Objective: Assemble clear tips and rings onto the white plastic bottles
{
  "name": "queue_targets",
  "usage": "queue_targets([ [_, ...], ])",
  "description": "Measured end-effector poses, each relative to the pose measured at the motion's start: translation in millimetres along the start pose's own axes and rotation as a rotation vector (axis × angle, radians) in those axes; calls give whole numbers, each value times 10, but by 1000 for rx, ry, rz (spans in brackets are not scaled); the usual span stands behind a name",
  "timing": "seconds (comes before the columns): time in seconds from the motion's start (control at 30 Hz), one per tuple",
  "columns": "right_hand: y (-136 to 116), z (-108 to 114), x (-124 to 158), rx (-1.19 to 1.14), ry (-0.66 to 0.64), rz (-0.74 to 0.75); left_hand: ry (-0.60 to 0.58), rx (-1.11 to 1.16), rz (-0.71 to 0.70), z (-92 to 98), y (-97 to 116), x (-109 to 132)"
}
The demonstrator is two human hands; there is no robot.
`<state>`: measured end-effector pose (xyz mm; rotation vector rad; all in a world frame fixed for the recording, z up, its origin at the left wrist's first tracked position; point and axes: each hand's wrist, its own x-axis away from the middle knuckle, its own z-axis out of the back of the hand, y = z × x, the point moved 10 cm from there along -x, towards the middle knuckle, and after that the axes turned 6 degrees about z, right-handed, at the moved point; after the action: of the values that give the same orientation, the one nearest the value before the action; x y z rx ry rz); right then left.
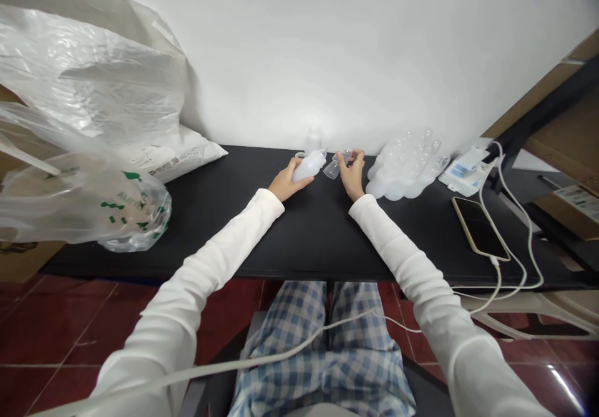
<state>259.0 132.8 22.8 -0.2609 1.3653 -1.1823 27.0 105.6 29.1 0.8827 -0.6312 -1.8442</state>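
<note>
My left hand [286, 183] is wrapped round a translucent white plastic bottle [309, 166], tilted with its neck pointing up and to the right. In my right hand [352, 173], the fingers pinch a clear plastic cap [332, 168], held apart from the bottle's neck. Behind the left hand, close to the wall, stands a pale translucent bottle [314, 137] that blends into the white wall. A pile of similar white bottles with clear tops [403, 170] lies just right of my right hand.
The black table [299, 236] meets a white wall [299, 49]. Large plastic bags [107, 80] and a clear bag with green print [126, 211] crowd the left. A phone [480, 228] on a white cable [519, 208] and a white-and-blue packet [465, 170] lie right.
</note>
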Motion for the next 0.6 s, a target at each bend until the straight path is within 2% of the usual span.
queue_targets([
  [0.1, 93, 104, 9, -168, 117, -107, 51, -209, -103, 78, 77, 3],
  [0.17, 101, 37, 27, -327, 75, -151, 70, -321, -155, 111, 105, 8],
  [0.27, -5, -55, 83, -451, -33, -132, 77, -409, -206, 129, 118, 15],
  [0.43, -252, -97, 207, -484, -205, -51, 99, -432, -244, 166, 118, 21],
  [0.6, -368, 123, 180, -378, -181, 23, 104, -425, -250, 196, 83, 9],
])
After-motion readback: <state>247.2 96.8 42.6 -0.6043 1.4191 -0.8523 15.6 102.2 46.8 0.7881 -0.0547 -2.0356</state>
